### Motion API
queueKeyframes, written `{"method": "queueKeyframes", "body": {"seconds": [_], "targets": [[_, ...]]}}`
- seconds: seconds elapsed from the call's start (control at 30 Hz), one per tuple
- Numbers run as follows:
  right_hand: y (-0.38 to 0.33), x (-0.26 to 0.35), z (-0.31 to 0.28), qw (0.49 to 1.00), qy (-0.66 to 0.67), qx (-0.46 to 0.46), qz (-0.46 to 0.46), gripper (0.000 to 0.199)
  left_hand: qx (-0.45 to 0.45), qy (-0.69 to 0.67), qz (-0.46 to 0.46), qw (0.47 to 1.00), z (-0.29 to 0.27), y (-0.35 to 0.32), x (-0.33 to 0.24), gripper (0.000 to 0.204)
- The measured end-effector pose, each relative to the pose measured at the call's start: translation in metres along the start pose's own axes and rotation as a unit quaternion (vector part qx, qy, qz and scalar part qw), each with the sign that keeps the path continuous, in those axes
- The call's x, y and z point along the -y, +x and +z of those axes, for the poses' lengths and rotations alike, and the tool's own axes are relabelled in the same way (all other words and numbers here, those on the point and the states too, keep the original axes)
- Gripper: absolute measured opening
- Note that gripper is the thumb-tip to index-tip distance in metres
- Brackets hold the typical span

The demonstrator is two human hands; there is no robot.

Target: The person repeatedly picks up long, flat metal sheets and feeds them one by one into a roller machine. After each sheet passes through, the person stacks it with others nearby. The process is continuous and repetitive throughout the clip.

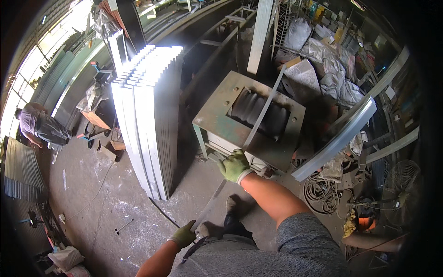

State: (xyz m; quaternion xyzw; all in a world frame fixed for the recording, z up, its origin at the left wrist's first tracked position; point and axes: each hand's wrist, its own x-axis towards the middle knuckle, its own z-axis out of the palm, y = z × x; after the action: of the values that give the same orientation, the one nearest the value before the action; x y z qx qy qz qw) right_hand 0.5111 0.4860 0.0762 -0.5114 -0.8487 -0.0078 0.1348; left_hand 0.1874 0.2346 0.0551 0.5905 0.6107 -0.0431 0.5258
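Gripping a long metal strip point(258, 121) that lies across the roller machine point(217, 111), the right hand point(234, 166) closes near its front edge; left hand point(184, 235) clasps the strip's lower end by the waist.

To my left front, a stack of grey sheet-metal panels point(147, 115) stands on edge on the dusty concrete floor point(92, 194). Beyond it, at the far left, another person point(39, 125) bends over near the bright windows. To my right, a long pale metal channel point(339, 138) leans at an angle. Crumpled grey plastic sheeting point(332, 69) lies behind it. Coiled wire point(323, 194) and a floor fan point(400, 183) sit at lower right.
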Motion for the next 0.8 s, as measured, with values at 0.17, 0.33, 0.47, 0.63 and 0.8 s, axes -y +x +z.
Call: {"method": "queueKeyframes", "body": {"seconds": [0.17, 0.33, 0.47, 0.63, 0.8], "targets": [[-0.035, 0.078, 0.015, 0.999, 0.029, 0.028, -0.004, 0.057, -0.012, -0.002, -0.008, 1.0, 0.023, -0.044, 0.078, 0.062], [-0.078, 0.162, 0.027, 0.995, 0.055, 0.082, -0.021, 0.054, -0.006, -0.001, 0.013, 1.0, 0.052, -0.088, 0.17, 0.062], [-0.105, 0.225, 0.029, 0.986, 0.062, 0.151, -0.046, 0.055, 0.004, -0.017, -0.012, 1.0, 0.069, -0.13, 0.236, 0.061], [-0.122, 0.282, 0.031, 0.96, 0.149, 0.21, -0.108, 0.05, 0.021, -0.031, -0.036, 0.999, 0.074, -0.177, 0.306, 0.063], [-0.126, 0.302, 0.035, 0.929, 0.216, 0.212, -0.212, 0.044, -0.001, -0.035, -0.071, 0.997, 0.059, -0.212, 0.345, 0.063]]}}
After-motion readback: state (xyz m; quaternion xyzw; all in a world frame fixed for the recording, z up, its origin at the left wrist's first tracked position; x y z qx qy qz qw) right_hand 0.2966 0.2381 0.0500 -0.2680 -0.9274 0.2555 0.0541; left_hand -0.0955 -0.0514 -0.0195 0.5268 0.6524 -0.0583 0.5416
